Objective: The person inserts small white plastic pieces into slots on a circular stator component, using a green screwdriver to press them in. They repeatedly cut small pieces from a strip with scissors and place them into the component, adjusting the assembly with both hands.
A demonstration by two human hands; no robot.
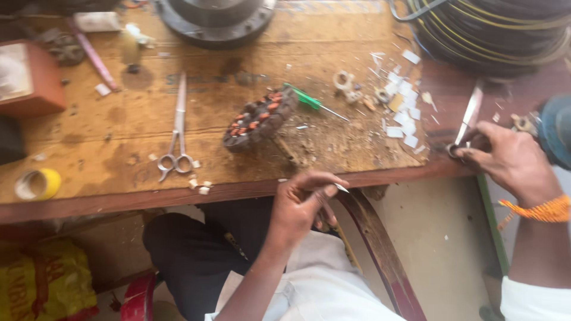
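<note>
Your left hand point(300, 202) is pinching a small white paper strip point(341, 188) just below the worn wooden bench edge point(119, 202). Your right hand point(511, 163), at three o'clock, is gripping the steel scissors point(467, 122) by their handles. The round copper-wound stator point(260, 119) is lying at twelve o'clock from your left hand.

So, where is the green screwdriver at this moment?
In the head view, the green screwdriver lies on the wooden table, just right of the round wound coil part and left of the white scraps.
</note>
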